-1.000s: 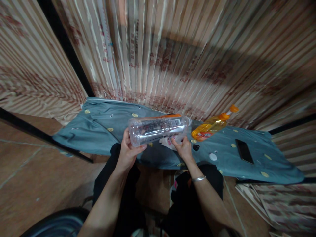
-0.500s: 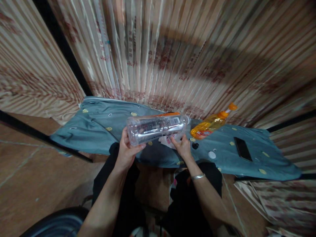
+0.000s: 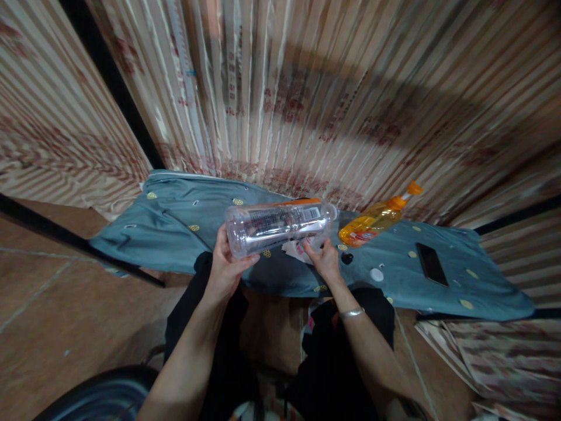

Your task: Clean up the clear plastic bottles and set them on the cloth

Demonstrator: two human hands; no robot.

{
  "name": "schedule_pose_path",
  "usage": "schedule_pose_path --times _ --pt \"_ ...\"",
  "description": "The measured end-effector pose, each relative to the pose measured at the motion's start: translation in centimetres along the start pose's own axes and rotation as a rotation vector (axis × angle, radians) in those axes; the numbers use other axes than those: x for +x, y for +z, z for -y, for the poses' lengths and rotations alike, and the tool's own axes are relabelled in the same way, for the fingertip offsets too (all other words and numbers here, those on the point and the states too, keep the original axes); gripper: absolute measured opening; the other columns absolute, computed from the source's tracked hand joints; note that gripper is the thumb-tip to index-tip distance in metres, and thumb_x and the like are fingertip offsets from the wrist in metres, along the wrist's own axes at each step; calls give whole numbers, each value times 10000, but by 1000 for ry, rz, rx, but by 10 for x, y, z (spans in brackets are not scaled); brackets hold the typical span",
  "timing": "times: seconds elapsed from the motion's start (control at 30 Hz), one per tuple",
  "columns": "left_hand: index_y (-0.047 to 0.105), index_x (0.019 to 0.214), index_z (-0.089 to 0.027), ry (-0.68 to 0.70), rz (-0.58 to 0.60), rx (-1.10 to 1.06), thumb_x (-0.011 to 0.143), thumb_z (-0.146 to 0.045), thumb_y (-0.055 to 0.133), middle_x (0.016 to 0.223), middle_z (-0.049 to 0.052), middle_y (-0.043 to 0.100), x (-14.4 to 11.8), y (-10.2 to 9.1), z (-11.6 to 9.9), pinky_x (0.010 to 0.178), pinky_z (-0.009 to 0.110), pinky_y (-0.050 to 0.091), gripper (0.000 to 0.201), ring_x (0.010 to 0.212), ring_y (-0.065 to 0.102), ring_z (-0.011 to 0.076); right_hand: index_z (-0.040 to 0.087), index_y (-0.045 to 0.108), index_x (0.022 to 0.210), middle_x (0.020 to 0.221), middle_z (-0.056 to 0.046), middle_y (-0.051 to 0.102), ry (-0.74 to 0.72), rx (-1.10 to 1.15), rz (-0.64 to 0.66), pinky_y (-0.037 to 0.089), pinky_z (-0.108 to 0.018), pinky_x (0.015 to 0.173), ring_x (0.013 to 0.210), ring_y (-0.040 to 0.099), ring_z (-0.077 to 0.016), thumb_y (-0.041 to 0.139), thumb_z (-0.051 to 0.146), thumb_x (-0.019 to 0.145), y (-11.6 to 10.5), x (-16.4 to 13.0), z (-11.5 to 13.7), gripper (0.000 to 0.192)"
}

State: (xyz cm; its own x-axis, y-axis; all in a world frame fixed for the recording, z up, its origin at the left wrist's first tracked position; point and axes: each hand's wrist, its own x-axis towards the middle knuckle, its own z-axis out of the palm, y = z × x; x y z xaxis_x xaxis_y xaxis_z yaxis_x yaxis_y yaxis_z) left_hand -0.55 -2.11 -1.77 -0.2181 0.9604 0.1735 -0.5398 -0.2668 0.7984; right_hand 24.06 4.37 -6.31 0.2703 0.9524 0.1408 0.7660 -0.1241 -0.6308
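My left hand (image 3: 225, 270) grips the base end of a clear empty plastic bottle (image 3: 276, 225), held sideways above a teal cloth-covered table (image 3: 175, 222). The bottle's neck points right. My right hand (image 3: 325, 260) sits under the bottle's neck end, its fingers on a crumpled white and red label or paper (image 3: 294, 249) lying on the cloth. A white cap (image 3: 376, 274) and a small black cap (image 3: 347, 258) rest on the cloth just right of that hand.
An orange liquid bottle (image 3: 377, 221) with an orange nozzle lies on its side at the back right. A black phone (image 3: 432, 264) lies flat further right. Striped curtains (image 3: 307, 99) hang behind the table. Brown tiled floor (image 3: 65, 321) is on the left.
Almost nothing has moved; both hands and the clear bottle keep their places, with only a slight shift of the view.
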Motion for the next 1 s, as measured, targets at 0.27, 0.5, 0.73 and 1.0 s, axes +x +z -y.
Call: schedule_pose_path --times 0.27,0.5,0.73,1.0 --pt "622 1262 -257 9 -4 -23 512 -152 988 1186 53 729 1 -1 3 1053 458 562 842 1177 695 285 177 599 1042 917 -135 764 -28 49 -14 570 -407 779 842 735 -306 739 449 753 0 -2 0 420" --pt "637 1258 -272 19 4 -21 520 -161 991 1188 51 728 0 -3 4 1062 478 558 826 1182 696 287 180 611 1027 878 -138 753 -16 38 -16 571 -425 766 838 735 -327 748 426 753 -1 -2 2 392" --pt "626 1268 -262 16 -3 -6 515 -168 996 1176 50 737 1 -1 2 1042 462 575 844 1138 715 275 154 613 1083 919 -146 757 -28 41 6 571 -414 766 871 741 -330 747 454 760 -1 0 0 461" --pt "637 1258 -265 2 -11 -32 505 -135 989 1156 33 740 0 -1 2 991 380 600 841 1101 719 223 152 613 1072 918 -156 764 -18 52 -19 554 -407 773 871 739 -334 749 424 745 -2 -2 4 446"
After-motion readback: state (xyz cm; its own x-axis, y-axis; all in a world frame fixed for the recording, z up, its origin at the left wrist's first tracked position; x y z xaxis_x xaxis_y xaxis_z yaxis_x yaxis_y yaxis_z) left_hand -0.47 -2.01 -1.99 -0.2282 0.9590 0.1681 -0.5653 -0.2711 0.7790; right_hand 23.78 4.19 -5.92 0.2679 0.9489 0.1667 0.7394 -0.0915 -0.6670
